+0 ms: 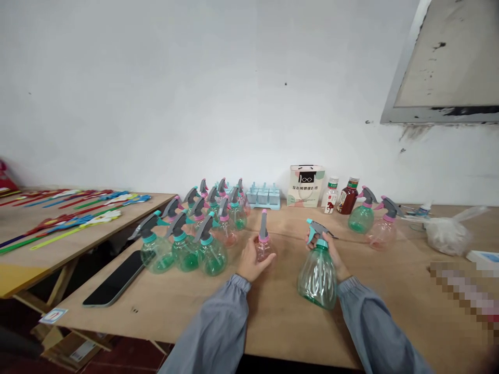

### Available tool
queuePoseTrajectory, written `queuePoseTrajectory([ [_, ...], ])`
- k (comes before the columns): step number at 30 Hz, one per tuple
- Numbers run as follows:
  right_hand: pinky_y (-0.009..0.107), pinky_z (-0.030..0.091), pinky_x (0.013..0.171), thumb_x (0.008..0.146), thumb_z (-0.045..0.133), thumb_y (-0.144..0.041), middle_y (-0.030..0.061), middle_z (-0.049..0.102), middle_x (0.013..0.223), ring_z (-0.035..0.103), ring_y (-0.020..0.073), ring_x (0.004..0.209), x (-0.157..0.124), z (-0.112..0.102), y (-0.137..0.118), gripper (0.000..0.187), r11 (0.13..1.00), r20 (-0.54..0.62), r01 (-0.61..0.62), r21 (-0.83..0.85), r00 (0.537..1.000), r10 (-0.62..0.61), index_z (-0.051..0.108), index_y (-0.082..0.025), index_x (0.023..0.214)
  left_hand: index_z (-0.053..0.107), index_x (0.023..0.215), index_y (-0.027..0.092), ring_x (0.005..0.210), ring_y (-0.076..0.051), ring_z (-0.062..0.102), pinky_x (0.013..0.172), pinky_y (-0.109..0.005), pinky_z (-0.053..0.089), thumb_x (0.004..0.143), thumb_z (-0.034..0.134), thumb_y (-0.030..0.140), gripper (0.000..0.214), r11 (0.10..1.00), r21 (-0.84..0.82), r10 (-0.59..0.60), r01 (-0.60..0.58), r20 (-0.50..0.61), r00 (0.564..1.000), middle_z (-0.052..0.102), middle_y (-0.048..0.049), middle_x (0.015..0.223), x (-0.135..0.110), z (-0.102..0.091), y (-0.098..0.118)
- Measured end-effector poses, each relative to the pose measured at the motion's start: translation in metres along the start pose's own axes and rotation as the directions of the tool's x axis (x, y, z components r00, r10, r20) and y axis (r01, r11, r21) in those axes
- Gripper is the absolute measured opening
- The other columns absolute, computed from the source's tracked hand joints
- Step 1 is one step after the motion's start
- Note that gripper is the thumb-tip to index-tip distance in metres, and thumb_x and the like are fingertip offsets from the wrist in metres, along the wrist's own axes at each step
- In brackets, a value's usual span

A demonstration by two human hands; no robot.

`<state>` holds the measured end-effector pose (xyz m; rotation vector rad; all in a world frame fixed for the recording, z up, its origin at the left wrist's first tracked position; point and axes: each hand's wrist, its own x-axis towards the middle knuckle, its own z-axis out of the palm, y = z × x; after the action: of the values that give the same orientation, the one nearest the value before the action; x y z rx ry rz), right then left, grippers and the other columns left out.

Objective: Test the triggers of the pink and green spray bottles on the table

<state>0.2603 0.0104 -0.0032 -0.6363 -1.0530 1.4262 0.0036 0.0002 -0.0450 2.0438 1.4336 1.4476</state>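
My left hand (252, 259) is wrapped around the body of a pink spray bottle (265, 248) with a grey trigger head, at the middle of the table. In my right hand (335, 253) is a green spray bottle (317, 275), gripped near its neck and slightly tilted. Its grey and turquoise head (317, 228) points left. Left of my hands, several green and pink spray bottles (212, 257) stand in rows. Two more stand at the right, one green spray bottle (360, 218) and one pink spray bottle (384, 231).
A black phone (115, 280) lies at the table's left edge. Along the wall are a light-blue mould tray (263, 198), a paper bag (305, 187), a white bottle (330, 196) and a brown bottle (348, 197). A plastic bag (448, 234) lies right. Another table (78, 236) holds colourful hand-shaped sticks.
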Motion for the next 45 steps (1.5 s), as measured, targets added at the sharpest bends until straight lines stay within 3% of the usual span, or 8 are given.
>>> queuePoseTrajectory([
  [3, 0.034, 0.052, 0.067, 0.076, 0.06, -0.058, 0.0061, 0.074, 0.083, 0.065, 0.0216, 0.075, -0.001, 0.001, -0.001, 0.036, 0.999, 0.015, 0.029, -0.017, 0.999, -0.029, 0.067, -0.024, 0.083, 0.04, 0.125, 0.017, 0.115, -0.031, 0.062, 0.099, -0.05, 0.047, 0.073, 0.072, 0.048, 0.068, 1.0, 0.008, -0.003, 0.003, -0.018, 1.0, 0.061, -0.017, 0.123, 0.0, 0.0, 0.0],
  [10, 0.044, 0.054, 0.086, 0.076, 0.055, -0.061, 0.0086, 0.075, 0.099, 0.066, 0.0288, 0.106, 0.001, -0.001, 0.004, 0.042, 1.0, 0.092, -0.017, -0.013, 0.996, 0.018, 0.068, -0.024, 0.092, 0.039, 0.126, 0.018, 0.115, -0.031, 0.061, 0.099, -0.049, 0.048, 0.073, 0.072, 0.048, 0.069, 1.0, 0.01, 0.003, -0.003, -0.011, 1.0, 0.06, -0.0162, 0.123, 0.0, 0.001, -0.002],
  [18, 0.04, 0.055, 0.082, 0.076, 0.058, -0.058, 0.0067, 0.074, 0.089, 0.068, 0.0268, 0.095, -0.001, 0.006, -0.003, 0.035, 0.999, 0.022, 0.019, 0.035, 1.0, -0.019, 0.066, -0.024, 0.082, 0.038, 0.126, 0.018, 0.114, -0.032, 0.062, 0.098, -0.05, 0.048, 0.074, 0.072, 0.049, 0.069, 1.0, 0.014, -0.014, 0.014, 0.004, 1.0, 0.061, -0.0158, 0.121, 0.0, -0.001, 0.0],
  [27, 0.047, 0.054, 0.092, 0.078, 0.057, -0.06, 0.0076, 0.075, 0.1, 0.065, 0.0284, 0.107, -0.004, 0.01, -0.003, 0.039, 1.0, 0.046, 0.029, 0.002, 0.999, -0.029, 0.066, -0.026, 0.092, 0.037, 0.126, 0.017, 0.117, -0.031, 0.059, 0.102, -0.051, 0.045, 0.075, 0.071, 0.046, 0.068, 1.0, -0.017, -0.005, 0.006, 0.025, 1.0, 0.059, -0.0175, 0.125, 0.0, -0.002, 0.002],
  [32, 0.039, 0.057, 0.087, 0.073, 0.066, -0.054, 0.0051, 0.075, 0.087, 0.07, 0.0259, 0.093, -0.002, 0.01, -0.007, 0.031, 0.992, -0.037, 0.127, 0.021, 0.991, -0.126, 0.067, -0.024, 0.081, 0.036, 0.126, 0.017, 0.117, -0.03, 0.059, 0.102, -0.05, 0.045, 0.075, 0.071, 0.046, 0.068, 0.999, -0.037, 0.01, -0.009, 0.021, 1.0, 0.058, -0.0168, 0.124, 0.0, -0.002, 0.002],
  [38, 0.035, 0.06, 0.065, 0.069, 0.074, -0.058, 0.0079, 0.076, 0.094, 0.074, 0.0268, 0.086, -0.004, -0.005, -0.021, 0.045, 0.998, -0.148, 0.053, 0.024, 0.988, -0.049, 0.068, -0.023, 0.096, 0.037, 0.126, 0.017, 0.117, -0.031, 0.059, 0.102, -0.051, 0.044, 0.075, 0.071, 0.048, 0.069, 0.998, -0.061, 0.013, -0.011, 0.029, 0.999, 0.058, -0.0165, 0.123, 0.0, -0.002, -0.002],
  [41, 0.032, 0.057, 0.057, 0.057, 0.083, -0.053, 0.0052, 0.075, 0.08, 0.073, 0.0239, 0.071, -0.004, -0.026, -0.04, 0.048, 0.971, -0.386, 0.213, -0.108, 0.891, -0.238, 0.065, -0.022, 0.09, 0.037, 0.126, 0.017, 0.117, -0.031, 0.059, 0.101, -0.051, 0.044, 0.075, 0.071, 0.048, 0.069, 0.998, -0.066, 0.012, -0.009, 0.033, 0.999, 0.058, -0.0167, 0.123, 0.0, -0.002, -0.003],
  [45, 0.032, 0.057, 0.07, 0.041, 0.09, -0.047, 0.0004, 0.07, 0.075, 0.068, 0.0163, 0.066, -0.012, -0.077, -0.074, 0.055, 0.812, -0.616, 0.432, -0.392, 0.531, -0.581, 0.062, -0.021, 0.081, 0.036, 0.126, 0.017, 0.117, -0.031, 0.058, 0.102, -0.051, 0.043, 0.075, 0.071, 0.048, 0.069, 0.997, -0.07, 0.013, -0.01, 0.043, 0.999, 0.057, -0.0167, 0.123, 0.0, -0.002, -0.002],
])
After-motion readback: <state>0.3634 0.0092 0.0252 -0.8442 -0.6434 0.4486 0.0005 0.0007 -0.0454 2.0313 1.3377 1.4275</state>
